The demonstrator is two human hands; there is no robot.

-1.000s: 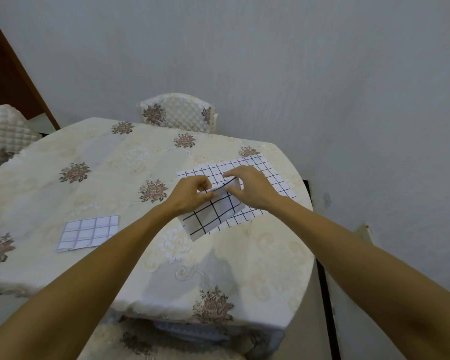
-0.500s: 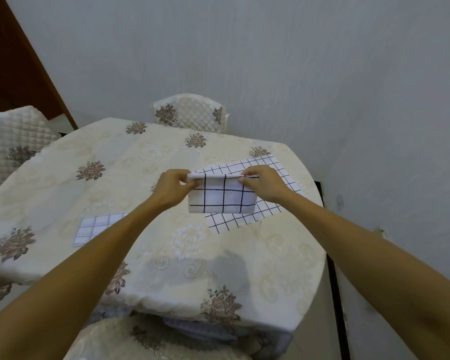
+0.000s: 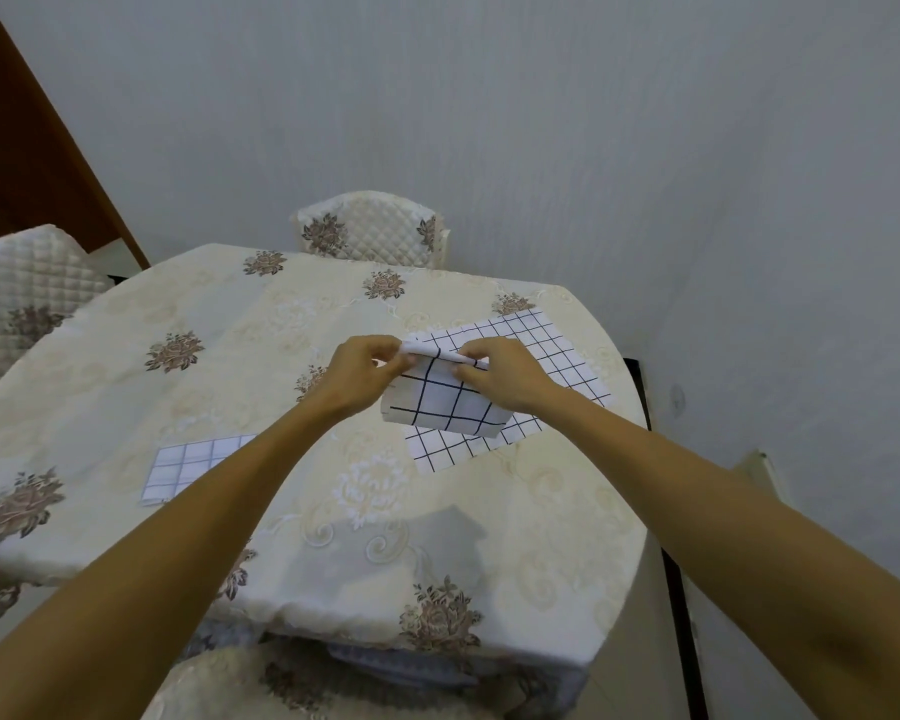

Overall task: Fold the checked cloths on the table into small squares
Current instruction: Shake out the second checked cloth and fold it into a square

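From the head view I look down at a rounded surface (image 3: 126, 366) under a cream flowered cover. My 2 hands meet over its far right part. The left hand (image 3: 362, 374) and the right hand (image 3: 507, 379) each pinch the top edge of the held cloth (image 3: 445, 405), a white piece with wide dark checks. Their fingers are curled over its rolled edge. The cloth hangs from that edge, and its lower edge is free and nearer to me.

The pinched edge is the cloth's long axis as it hangs. It runs left to right between my hands and sits slightly lower in the picture on the right. It lies straight ahead of both wrists, so neither hand is clearly nearer.

Directly beneath is the flat cloth (image 3: 546, 350), with finer checks, spread on the surface. Its long axis runs diagonally from near left to far right. The right hand is over it, and the left hand is just off its left edge.

I judge the next fold depends on keeping the pinched edge square to that left-right line. 1 folded cloth (image 3: 188, 462) lies well apart on the left, partly behind my left forearm.
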